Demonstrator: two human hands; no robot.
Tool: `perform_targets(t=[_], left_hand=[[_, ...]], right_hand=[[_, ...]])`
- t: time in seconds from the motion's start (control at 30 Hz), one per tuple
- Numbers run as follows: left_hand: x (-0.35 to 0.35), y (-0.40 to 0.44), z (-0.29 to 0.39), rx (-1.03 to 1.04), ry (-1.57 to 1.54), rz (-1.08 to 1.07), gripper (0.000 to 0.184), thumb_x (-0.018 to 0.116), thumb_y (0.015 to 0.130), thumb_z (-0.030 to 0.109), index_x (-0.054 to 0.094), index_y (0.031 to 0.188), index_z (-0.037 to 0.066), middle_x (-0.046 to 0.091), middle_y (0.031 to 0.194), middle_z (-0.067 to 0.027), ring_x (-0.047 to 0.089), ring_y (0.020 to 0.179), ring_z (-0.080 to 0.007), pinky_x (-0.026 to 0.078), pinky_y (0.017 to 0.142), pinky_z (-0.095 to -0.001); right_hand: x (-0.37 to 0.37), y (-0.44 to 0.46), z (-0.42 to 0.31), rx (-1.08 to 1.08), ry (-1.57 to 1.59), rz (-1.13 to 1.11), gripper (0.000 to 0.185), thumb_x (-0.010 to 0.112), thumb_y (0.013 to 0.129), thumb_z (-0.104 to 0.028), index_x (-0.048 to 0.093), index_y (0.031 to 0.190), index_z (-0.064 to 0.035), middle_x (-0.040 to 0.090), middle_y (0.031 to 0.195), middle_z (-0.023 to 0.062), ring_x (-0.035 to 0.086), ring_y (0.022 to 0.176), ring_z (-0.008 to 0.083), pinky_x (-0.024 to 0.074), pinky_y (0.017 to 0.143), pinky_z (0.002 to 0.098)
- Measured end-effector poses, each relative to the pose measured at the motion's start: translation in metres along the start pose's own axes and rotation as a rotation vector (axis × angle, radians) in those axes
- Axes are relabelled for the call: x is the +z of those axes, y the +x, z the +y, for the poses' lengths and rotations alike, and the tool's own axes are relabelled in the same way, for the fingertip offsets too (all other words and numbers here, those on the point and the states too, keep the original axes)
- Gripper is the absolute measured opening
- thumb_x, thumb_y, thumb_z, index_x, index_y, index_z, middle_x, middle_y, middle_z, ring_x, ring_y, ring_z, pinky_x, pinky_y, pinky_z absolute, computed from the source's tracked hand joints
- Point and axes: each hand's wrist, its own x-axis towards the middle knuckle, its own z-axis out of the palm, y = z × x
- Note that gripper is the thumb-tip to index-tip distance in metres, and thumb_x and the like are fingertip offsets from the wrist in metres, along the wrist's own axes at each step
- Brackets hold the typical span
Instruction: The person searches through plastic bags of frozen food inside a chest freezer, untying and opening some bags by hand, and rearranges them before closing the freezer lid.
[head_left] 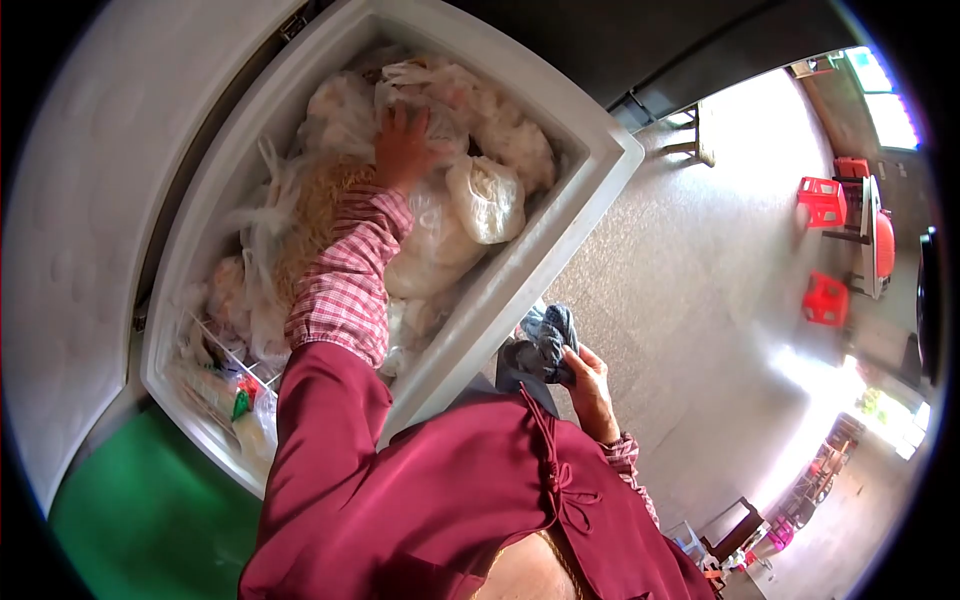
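My left hand [402, 146] reaches into an open chest freezer [545, 262]. Its fingers lie stretched out and apart on a clear plastic bag [440, 88] near the far end. Just beside it is a smaller tied bag [486, 200] with pale contents. Under my forearm lies a bag of tan, stringy-looking food [318, 210], whose exact kind I cannot make out. Outside the freezer, by its front edge, my right hand [592, 392] is closed on a bunched grey-blue cloth [548, 343].
The raised freezer lid [130, 170] stands at the left. A white wire basket [235, 355] sits at the freezer's near end. Red stools [822, 202] and a table [866, 235] stand across the grey floor [680, 270]. A green surface [150, 510] lies at lower left.
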Motion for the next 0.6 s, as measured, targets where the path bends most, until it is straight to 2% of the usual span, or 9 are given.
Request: perform_targets(t=[0.17,0.27,0.37,0.47,0.57,0.6], left_hand=[[-0.009,0.001,0.000,-0.079,-0.053,-0.063,0.078,0.067,0.071,0.057,0.048,0.127,0.005,0.038,0.129,-0.0322,0.039,0.119,-0.0471,0.042,0.092,-0.0516],[0.009,-0.006,-0.018,-0.065,-0.291,-0.056,0.083,0.068,0.066,0.063,0.049,0.128,0.011,0.034,0.133,-0.0347,0.039,0.120,-0.0505,0.043,0.089,-0.0531],[0.012,-0.018,-0.023,-0.122,-0.279,-0.096,0.089,0.065,0.067,0.067,0.044,0.134,0.011,0.035,0.132,-0.0345,0.040,0.119,-0.0507,0.040,0.094,-0.0515],[0.018,-0.023,-0.023,-0.171,-0.324,-0.108,0.095,0.060,0.068,0.071,0.039,0.139,0.012,0.038,0.131,-0.0344,0.043,0.117,-0.0500,0.039,0.095,-0.0529],[0.028,-0.029,-0.017,-0.231,-0.238,-0.083,0.098,0.056,0.069,0.074,0.034,0.140,0.010,0.040,0.130,-0.0336,0.045,0.115,-0.0492,0.039,0.094,-0.0532],[0.021,-0.029,-0.011,-0.286,-0.242,-0.153,0.099,0.055,0.069,0.074,0.033,0.141,0.010,0.040,0.130,-0.0336,0.046,0.114,-0.0487,0.039,0.094,-0.0531]], right_hand=[[0.005,0.006,0.002,0.000,0.024,-0.002,0.014,0.059,0.090,-0.016,0.063,0.097,-0.0049,0.065,0.086,-0.0013,0.060,0.073,0.0071,0.0496,0.066,0.0229],[0.005,0.011,0.001,0.001,0.017,-0.007,0.015,0.059,0.090,-0.016,0.064,0.098,-0.0048,0.065,0.086,-0.0014,0.060,0.072,0.0071,0.0495,0.066,0.0227],[0.012,0.005,-0.003,0.024,-0.001,0.015,0.017,0.058,0.090,-0.017,0.064,0.100,-0.0043,0.065,0.086,-0.0010,0.060,0.073,0.0073,0.0501,0.067,0.0230],[0.015,0.007,-0.001,0.008,-0.010,0.021,0.019,0.058,0.090,-0.018,0.063,0.102,-0.0039,0.065,0.086,-0.0010,0.061,0.073,0.0074,0.0502,0.068,0.0235],[0.004,0.014,-0.004,0.006,0.003,-0.031,0.020,0.057,0.091,-0.016,0.062,0.104,-0.0027,0.065,0.090,0.0012,0.060,0.078,0.0093,0.0497,0.069,0.0250],[0.006,0.011,-0.007,0.011,0.005,-0.028,0.020,0.056,0.091,-0.016,0.062,0.105,-0.0025,0.065,0.091,0.0016,0.060,0.080,0.0097,0.0497,0.069,0.0254]])
